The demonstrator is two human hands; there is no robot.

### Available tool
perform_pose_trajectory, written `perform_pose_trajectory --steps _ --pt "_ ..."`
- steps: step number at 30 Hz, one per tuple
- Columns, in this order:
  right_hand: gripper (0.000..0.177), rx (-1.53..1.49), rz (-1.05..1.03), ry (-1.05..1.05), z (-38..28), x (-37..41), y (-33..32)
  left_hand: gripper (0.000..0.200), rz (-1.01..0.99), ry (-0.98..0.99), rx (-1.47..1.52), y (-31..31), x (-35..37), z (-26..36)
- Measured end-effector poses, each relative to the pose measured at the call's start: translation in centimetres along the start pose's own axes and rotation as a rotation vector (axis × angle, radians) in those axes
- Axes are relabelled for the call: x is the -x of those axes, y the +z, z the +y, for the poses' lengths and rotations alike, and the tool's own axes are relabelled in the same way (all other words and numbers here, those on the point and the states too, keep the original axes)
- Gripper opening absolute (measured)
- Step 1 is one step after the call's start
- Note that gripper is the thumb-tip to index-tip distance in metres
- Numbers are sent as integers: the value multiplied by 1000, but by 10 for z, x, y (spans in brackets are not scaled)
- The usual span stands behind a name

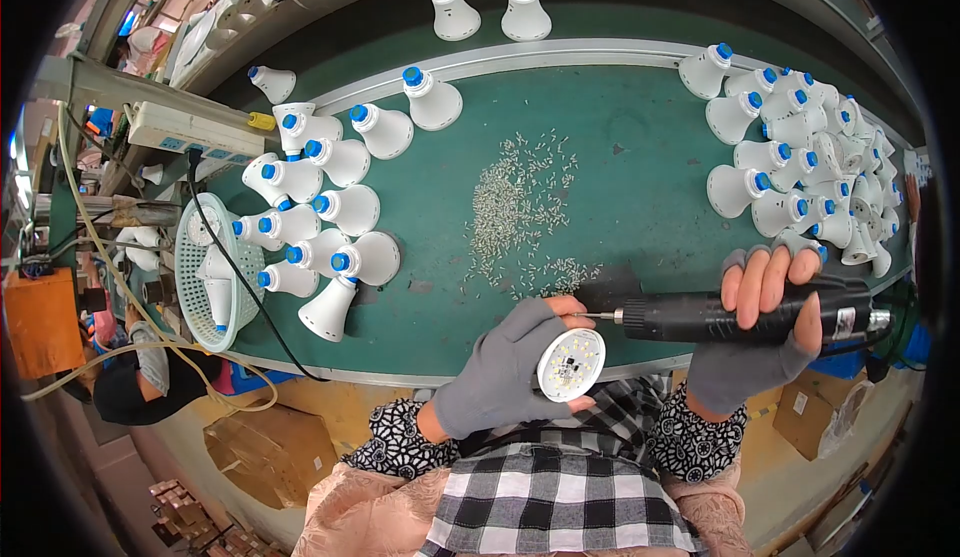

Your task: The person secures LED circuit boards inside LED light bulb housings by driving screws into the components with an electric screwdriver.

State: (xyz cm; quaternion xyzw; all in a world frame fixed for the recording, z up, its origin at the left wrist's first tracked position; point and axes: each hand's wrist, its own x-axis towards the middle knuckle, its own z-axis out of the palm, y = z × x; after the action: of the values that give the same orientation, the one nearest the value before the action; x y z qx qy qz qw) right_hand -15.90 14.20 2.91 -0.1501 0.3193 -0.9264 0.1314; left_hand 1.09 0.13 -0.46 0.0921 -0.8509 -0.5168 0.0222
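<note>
My left hand (505, 372), in a grey fingerless glove, grips a white bulb housing (570, 364) with its round LED board facing up. My right hand (762, 317), also gloved, is wrapped around a black electric screwdriver (740, 315) held level, its bit tip pointing left at the housing's upper rim beside my left thumb. Both hands hover at the near edge of the green workbench (620, 187). A scatter of small screws (520, 212) lies on the bench just beyond my hands.
A cluster of white housings with blue caps (320, 207) lies at the left, and a bigger heap (800, 167) at the right. Two more stand on the far belt (490, 12). A teal basket (205, 267), a power strip (190, 132) and cables sit at the left edge.
</note>
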Motion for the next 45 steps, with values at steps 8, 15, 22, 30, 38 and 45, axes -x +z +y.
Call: perform_pose_trajectory --steps 8,15,22,30,38,45 --pt "30 -31 -27 -33 -2 -4 3 66 54 43 34 -3 -3 0" --pt "24 -36 73 -133 -22 -1 -2 75 89 -321 578 -5 12 -5" --pt "26 -33 78 -167 -29 16 4 78 28 -243 430 2 7 -1" --pt "25 42 30 -210 -23 32 22 66 226 -131 352 25 7 -8" --pt "39 19 -19 -220 -20 44 20 67 256 -177 290 24 8 -1" --pt "40 66 -47 -168 -19 44 22 69 265 -138 284 30 11 -10"
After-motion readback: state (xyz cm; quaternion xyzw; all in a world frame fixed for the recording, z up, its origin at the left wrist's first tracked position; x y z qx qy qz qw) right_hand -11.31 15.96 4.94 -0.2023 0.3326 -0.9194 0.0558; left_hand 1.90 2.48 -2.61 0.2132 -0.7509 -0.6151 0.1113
